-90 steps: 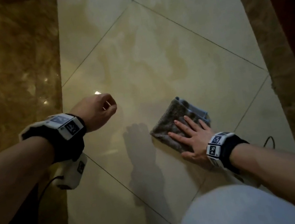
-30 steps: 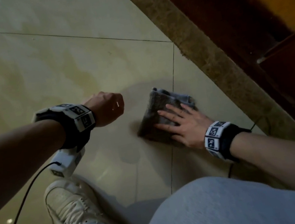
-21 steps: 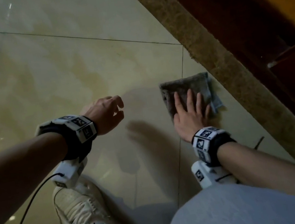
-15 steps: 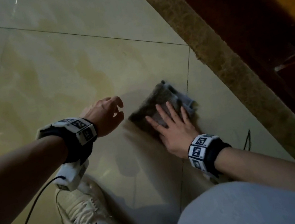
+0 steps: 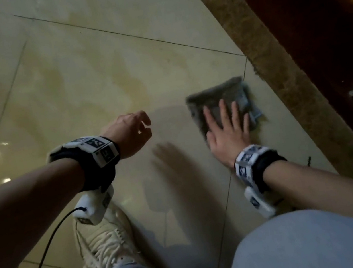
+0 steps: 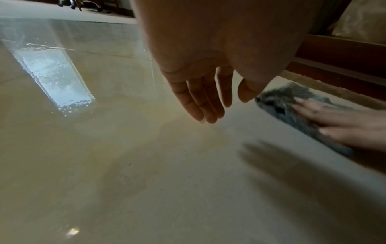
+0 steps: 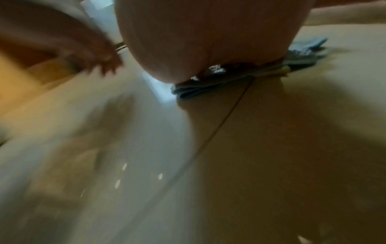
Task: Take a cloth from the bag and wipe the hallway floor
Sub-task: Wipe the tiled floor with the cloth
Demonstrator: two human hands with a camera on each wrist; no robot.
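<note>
A black band (image 5: 97,168) faced with white blocks printed with black square markers is worn on each bare forearm, and a white camera unit (image 5: 95,206) is hung beneath each wrist. A black cable (image 5: 43,252) is led from the left unit. Light grey-blue trousers (image 5: 317,243) and a cream laced sneaker (image 5: 105,244) are worn.

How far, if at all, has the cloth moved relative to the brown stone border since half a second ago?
Yes. The cloth, pressed flat under the right hand, has slid right across the tile joint toward the brown stone border, nearly reaching it.
</note>
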